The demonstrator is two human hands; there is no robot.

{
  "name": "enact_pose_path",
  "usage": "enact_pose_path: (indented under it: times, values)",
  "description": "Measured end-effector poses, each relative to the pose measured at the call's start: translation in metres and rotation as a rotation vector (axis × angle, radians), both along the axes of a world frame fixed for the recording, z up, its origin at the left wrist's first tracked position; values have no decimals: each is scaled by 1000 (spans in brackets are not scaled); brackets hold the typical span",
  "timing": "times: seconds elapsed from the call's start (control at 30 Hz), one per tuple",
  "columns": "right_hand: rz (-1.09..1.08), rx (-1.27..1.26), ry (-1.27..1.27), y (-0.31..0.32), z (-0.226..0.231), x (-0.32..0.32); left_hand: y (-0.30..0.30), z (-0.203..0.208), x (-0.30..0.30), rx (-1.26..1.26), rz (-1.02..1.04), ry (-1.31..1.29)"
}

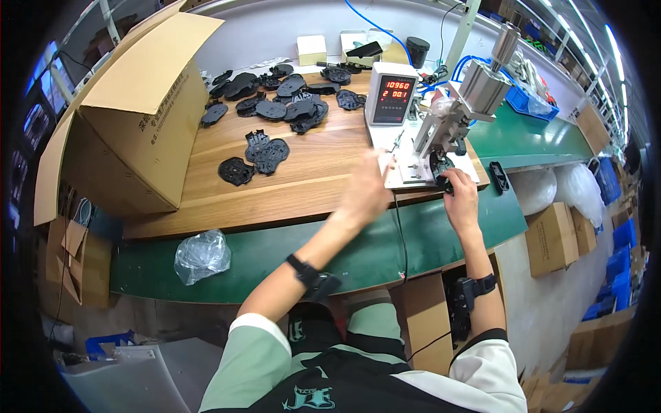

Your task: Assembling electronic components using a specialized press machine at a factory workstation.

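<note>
My right hand (462, 196) grips the near edge of a black plastic part (441, 165), which sits beneath the head of a bench press (458, 110) with a silver cylinder. The fingers hide some of this part. Blurred by motion, my left hand (366, 187) is by the left front edge of the machine's white base plate (406, 177), and its fingers are too smeared to read. Behind it stands a white control box (390, 95) with a red lit display. Several black plastic shells (273, 153) lie loose or piled on the wooden board to the left.
A large open cardboard box (138, 124) stands at the left of the wooden board (317, 186). On the green bench lies a crumpled clear plastic bag (202, 257). A black cable (402, 237) hangs over the front edge. Right of the press are a small black part (498, 177) and a blue basket (530, 103).
</note>
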State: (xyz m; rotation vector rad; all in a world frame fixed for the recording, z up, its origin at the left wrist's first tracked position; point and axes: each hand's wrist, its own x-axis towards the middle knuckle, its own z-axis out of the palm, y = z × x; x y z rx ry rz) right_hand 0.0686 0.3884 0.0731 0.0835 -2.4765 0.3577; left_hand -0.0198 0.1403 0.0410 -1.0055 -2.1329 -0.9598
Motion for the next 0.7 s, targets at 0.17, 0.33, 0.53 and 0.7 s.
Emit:
enact_pose_path:
  times: [0.17, 0.33, 0.53, 0.7]
  values:
    - [24, 12, -85, 5, 12, 2, -131, -8, -23, -314, 722, -145]
    - [32, -9, -109, 10, 14, 5, -157, -22, -10, -423, 515, -205]
    - [24, -4, -75, 7, 12, 5, -125, -23, 32, -417, 201, -132]
    - [80, -11, -57, 7, 15, 0, -119, -31, 41, -313, 230, -19]
